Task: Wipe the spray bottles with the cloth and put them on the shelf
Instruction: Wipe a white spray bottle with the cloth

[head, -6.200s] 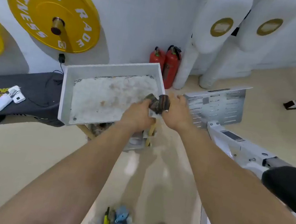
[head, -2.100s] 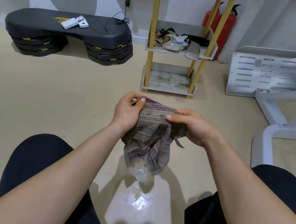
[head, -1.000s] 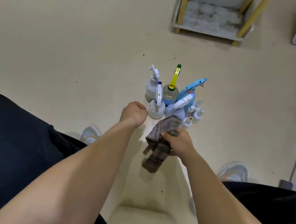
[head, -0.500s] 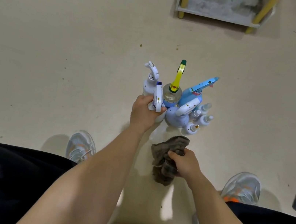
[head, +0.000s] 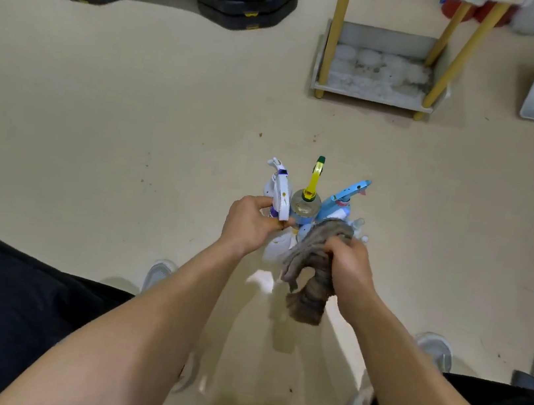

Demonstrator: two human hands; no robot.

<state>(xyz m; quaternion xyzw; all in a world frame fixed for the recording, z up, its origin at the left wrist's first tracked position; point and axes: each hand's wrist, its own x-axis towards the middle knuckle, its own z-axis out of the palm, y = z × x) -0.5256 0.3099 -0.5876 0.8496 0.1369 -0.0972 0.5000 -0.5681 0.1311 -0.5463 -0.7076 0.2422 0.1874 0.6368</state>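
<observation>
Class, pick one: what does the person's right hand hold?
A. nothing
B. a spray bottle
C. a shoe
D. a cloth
D: the right hand grips the bunched cloth, while the left hand holds a white bottle.

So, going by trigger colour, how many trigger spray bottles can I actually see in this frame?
White trigger: 2, the held bottle in the left hand and the bottle behind it
Yellow trigger: 1
Blue trigger: 1
Total: 4 in plain view; the cloth gripped by the right hand may cover more.
</observation>
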